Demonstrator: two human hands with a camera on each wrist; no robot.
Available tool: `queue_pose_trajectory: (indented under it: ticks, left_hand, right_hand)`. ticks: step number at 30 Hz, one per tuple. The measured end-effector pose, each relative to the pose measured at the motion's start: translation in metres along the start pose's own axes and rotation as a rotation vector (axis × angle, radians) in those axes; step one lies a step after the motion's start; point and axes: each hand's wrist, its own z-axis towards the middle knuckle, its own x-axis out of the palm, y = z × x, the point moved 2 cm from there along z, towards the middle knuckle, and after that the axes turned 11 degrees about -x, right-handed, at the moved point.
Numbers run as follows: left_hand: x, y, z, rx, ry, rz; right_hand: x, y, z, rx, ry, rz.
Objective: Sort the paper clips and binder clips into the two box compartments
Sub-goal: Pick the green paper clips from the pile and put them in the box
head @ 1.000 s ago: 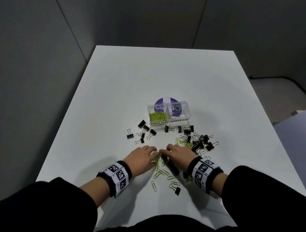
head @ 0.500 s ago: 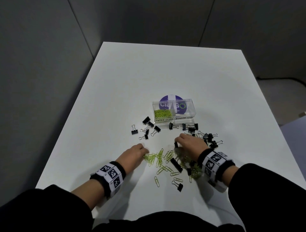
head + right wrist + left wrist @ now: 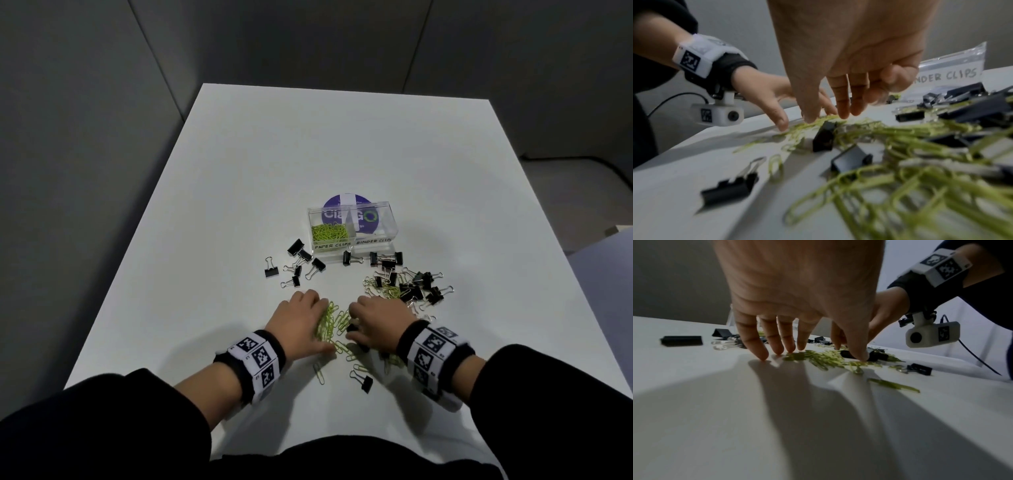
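White table, seen from above w/ both forearms reaching in from near edge. Left hand palm-down near table's near-middle, fingers straight & slightly spread, tips pressing on table beside a heap of green paper clips; nothing gripped. Right hand just right of it, also palm-down, fingers loosely extended over same heap, tips touching or nearly touching clips; can't tell if any clip pinched. Hands close, heap between them. Small black binder clip among green clips, under right hand's thumb side.

Clear two-compartment box at table centre, beyond hands. Left compartment, labelled PAPER CLIPS, holding green paper clips; right compartment, labelled BINDER CLIPS; contents unclear. Purple round disc behind/under box.

Loose black binder clips in a small group left-front of box. Bigger mixed pile of binder clips & green clips right-front of box, toward right edge, just beyond right hand. Two binder clips touching box front. Nearer near edge: single green paper clip, single binder clip.

Black-white patterned bands on both wrists; small white camera hanging under right wrist. Black sleeves. Grey walls behind table.
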Motion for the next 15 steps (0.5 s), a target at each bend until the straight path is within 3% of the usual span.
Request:
queue_pose_trajectory:
  ticks: [8, 11, 15]
  left_hand:
    - [0.003, -0.006, -0.002, 0.054, 0.011, 0.007]
    - [-0.001, -0.003, -0.003, 0.059, 0.002, -0.004]
    - [-0.003, 0.002, -0.005, 0.028, -0.013, -0.005]
  right_hand:
    - [0.006, -0.012, -0.008, 0.09, -0.007, 0.026]
    - [0.005, -0.006, -0.001, -0.071, -0.196, -0.013]
    - [0.008, 0.012, 0.011, -0.18, -0.047, -0.001]
